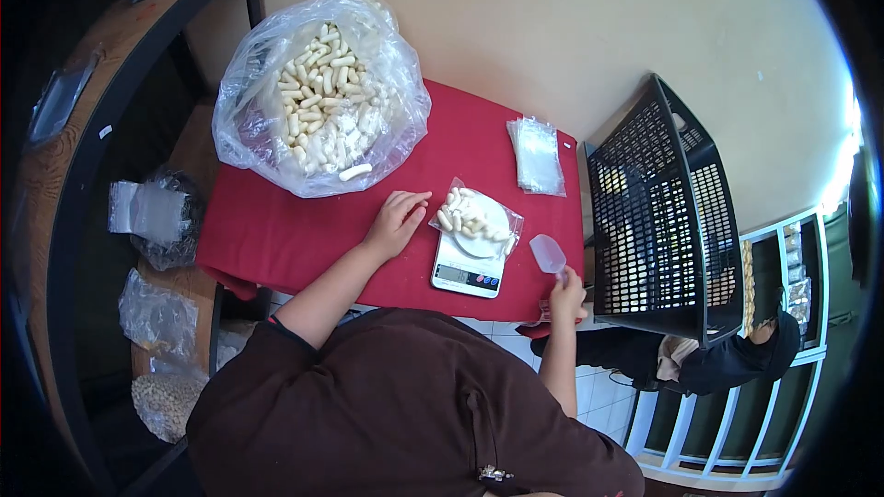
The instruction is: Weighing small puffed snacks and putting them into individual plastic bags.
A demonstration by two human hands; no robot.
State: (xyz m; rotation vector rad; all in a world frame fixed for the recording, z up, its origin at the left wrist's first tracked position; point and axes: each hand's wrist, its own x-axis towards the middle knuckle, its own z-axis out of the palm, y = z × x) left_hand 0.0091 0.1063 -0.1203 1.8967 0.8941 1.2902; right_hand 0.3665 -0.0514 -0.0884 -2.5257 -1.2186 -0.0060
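My left hand (397, 226) rests over the red cloth, just left of the scale, empty and with the thumb apart from the fingers. My right hand (568, 298) grips the handle of a translucent plastic scoop (548, 253) near the table's right edge. Between my hands stands a white digital kitchen scale (450, 255) with a lit display. Across its round platform lies a transparent plastic bag (510, 221) partly filled with pale, finger-shaped snack pieces (457, 210). Beyond my left hand, a large transparent plastic sack (242, 117) gapes around many more such pieces (318, 79).
A stack of flat plastic bags (539, 155) lies at the back right of the red tablecloth (456, 131). Right of the table stands a black plastic crate (635, 221), with a person in dark clothing (718, 359) beyond. Wooden shelving (90, 103) with bagged goods borders the left.
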